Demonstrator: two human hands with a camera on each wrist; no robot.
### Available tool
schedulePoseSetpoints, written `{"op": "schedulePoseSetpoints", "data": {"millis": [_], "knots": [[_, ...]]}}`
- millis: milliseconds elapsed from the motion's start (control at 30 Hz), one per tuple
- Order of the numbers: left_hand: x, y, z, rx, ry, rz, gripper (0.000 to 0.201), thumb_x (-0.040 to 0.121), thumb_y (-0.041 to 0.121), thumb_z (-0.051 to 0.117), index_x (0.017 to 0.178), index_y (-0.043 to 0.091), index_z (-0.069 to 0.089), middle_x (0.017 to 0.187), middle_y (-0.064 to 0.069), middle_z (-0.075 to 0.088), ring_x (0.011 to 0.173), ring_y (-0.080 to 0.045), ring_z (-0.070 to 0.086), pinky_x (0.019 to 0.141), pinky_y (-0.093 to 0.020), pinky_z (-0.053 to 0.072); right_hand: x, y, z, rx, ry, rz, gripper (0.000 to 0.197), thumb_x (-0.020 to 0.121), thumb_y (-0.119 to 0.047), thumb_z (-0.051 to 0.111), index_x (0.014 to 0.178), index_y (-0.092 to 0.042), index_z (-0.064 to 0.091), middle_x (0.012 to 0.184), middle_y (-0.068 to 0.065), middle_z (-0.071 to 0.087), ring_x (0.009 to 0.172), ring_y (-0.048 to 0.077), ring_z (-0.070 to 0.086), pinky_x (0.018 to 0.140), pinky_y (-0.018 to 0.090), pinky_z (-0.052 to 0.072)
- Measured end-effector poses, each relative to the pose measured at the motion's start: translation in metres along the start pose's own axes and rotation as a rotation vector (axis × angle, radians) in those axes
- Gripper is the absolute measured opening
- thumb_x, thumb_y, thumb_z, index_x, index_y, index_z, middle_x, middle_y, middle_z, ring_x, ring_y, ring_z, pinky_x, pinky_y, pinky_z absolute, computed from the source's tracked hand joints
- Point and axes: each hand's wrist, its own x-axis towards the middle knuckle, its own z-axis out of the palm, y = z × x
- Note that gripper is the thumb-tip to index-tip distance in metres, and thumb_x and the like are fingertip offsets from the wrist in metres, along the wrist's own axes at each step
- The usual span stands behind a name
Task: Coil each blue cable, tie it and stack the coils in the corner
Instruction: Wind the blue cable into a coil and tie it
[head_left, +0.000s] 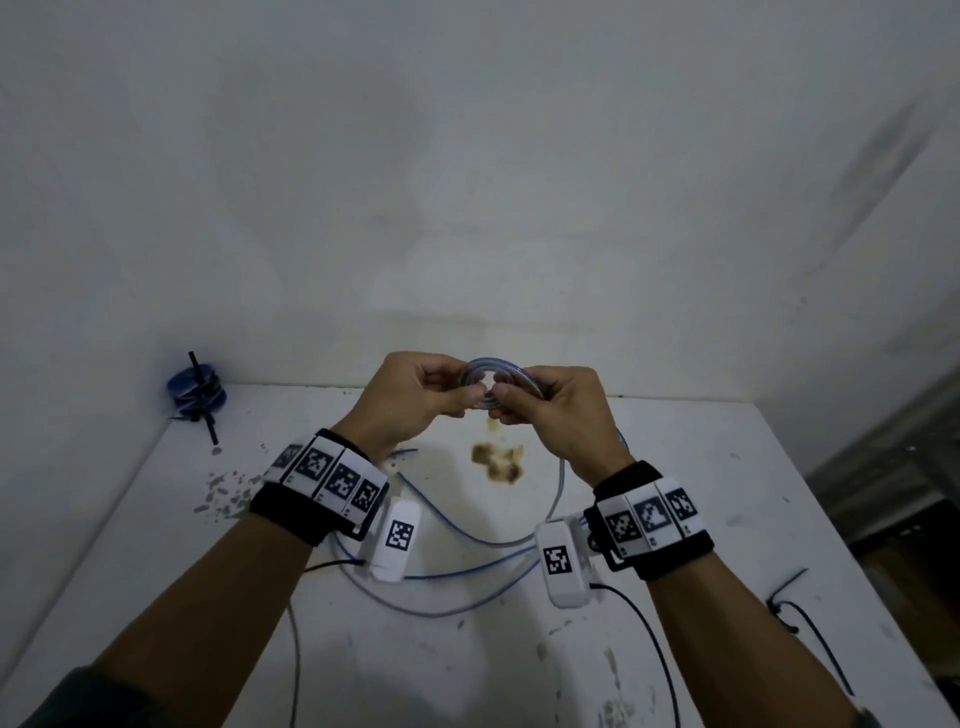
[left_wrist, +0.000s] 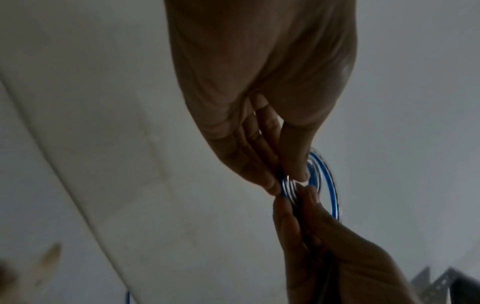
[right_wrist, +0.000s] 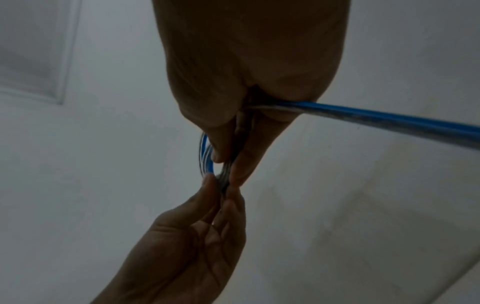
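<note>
Left hand (head_left: 415, 402) & right hand (head_left: 550, 410) are both up over the middle of the table (head_left: 675, 467), each pinching a side of one small coil (head_left: 480, 369) of blue cable. The coil stands upright btwn the fingertips, hole facing the person. The free tail (right_wrist: 389, 121) leaves the right palm, drops to the table and loops toward the person. So the right hand is nearer the slack; feeding more turns likely falls to it. Finished coils (head_left: 197, 392) sit in the far-left corner, well apart, nearer the left hand. Black ties (head_left: 795, 603) lie by the right edge. Loose blue cables (head_left: 467, 571) cross the table under the wrists.
</note>
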Motion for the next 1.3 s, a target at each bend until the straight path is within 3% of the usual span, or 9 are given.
{"op": "schedulePoseSetpoints", "data": {"millis": [200,400,567,667,867,1000,1133,1200,1300], "knots": [[0.007,0.012,-0.007,0.223,-0.038,0.095,0.008,0.087,0.013,0.072,0.084,0.018,0.078,0.074,-0.003,0.075,0.067,-0.010,0.062,0.062,-0.023,0.049,0.006,-0.011,-0.010,-0.110,-0.162,0.047,0.013,0.086,0.000,0.072,0.098,0.004,0.074,0.080,0.021,0.074,0.069,0.023,0.073,0.067,0.029,0.060],[0.004,0.011,-0.003,0.324,-0.098,0.121,0.009,0.088,0.015,0.072,0.094,0.019,0.077,0.080,-0.008,0.075,0.069,-0.016,0.062,0.067,-0.036,0.053,0.010,-0.017,-0.021,-0.233,-0.210,0.012,0.015,0.087,-0.005,0.072,0.099,0.003,0.075,0.078,0.019,0.074,0.069,0.026,0.073,0.064,0.029,0.059],[0.005,0.014,0.000,0.417,-0.120,0.115,0.010,0.086,0.013,0.074,0.093,0.015,0.080,0.072,-0.001,0.075,0.064,-0.006,0.061,0.064,-0.025,0.048,0.012,-0.021,-0.025,-0.360,-0.265,-0.003,0.011,0.087,-0.008,0.074,0.096,-0.003,0.077,0.071,0.013,0.074,0.064,0.023,0.072,0.061,0.029,0.059],[0.004,0.014,-0.001,0.351,-0.074,0.077,0.011,0.085,0.006,0.074,0.093,0.010,0.079,0.061,0.012,0.070,0.056,0.006,0.058,0.059,-0.011,0.042,0.010,-0.023,-0.026,-0.358,-0.228,-0.009,0.017,0.086,-0.016,0.076,0.101,-0.008,0.077,0.068,0.008,0.073,0.049,0.006,0.056,0.054,0.020,0.045],[-0.005,0.006,-0.001,0.332,-0.103,0.043,0.014,0.080,0.010,0.079,0.089,0.020,0.080,0.077,0.002,0.077,0.075,-0.011,0.071,0.080,-0.032,0.056,0.011,-0.028,-0.039,-0.336,-0.222,-0.022,0.015,0.090,-0.019,0.072,0.089,-0.006,0.079,0.064,-0.009,0.072,0.044,0.004,0.036,0.048,0.015,0.034],[-0.005,0.006,0.002,0.329,-0.075,0.073,0.013,0.081,0.009,0.078,0.089,0.019,0.079,0.071,0.007,0.075,0.066,-0.004,0.067,0.069,-0.024,0.054,0.013,-0.028,-0.049,-0.327,-0.215,-0.012,0.015,0.091,-0.016,0.070,0.085,-0.004,0.077,0.053,-0.013,0.065,0.044,0.005,0.034,0.048,0.016,0.033],[0.000,0.006,0.009,0.242,0.082,0.165,0.012,0.081,0.008,0.078,0.091,0.013,0.079,0.071,-0.001,0.075,0.060,-0.009,0.063,0.061,-0.029,0.054,0.006,-0.013,-0.035,-0.248,-0.108,-0.111,0.013,0.089,-0.016,0.072,0.088,-0.004,0.077,0.071,0.003,0.075,0.052,0.005,0.057,0.055,0.019,0.045],[0.003,0.008,0.016,0.149,0.142,0.202,0.013,0.081,0.006,0.077,0.092,0.013,0.078,0.073,-0.003,0.075,0.060,-0.011,0.066,0.061,-0.026,0.055,0.002,-0.001,-0.022,-0.242,-0.011,-0.207,0.008,0.088,-0.020,0.073,0.091,-0.014,0.077,0.079,-0.003,0.076,0.067,0.008,0.066,0.062,0.025,0.051],[0.004,0.010,0.029,-0.017,0.162,0.194,0.015,0.085,0.004,0.073,0.099,0.004,0.076,0.084,-0.010,0.077,0.072,-0.019,0.072,0.065,-0.026,0.057,-0.004,0.011,-0.002,-0.094,0.194,-0.259,0.008,0.091,-0.015,0.069,0.095,-0.018,0.075,0.071,-0.015,0.071,0.061,0.002,0.059,0.061,0.018,0.046]]}}
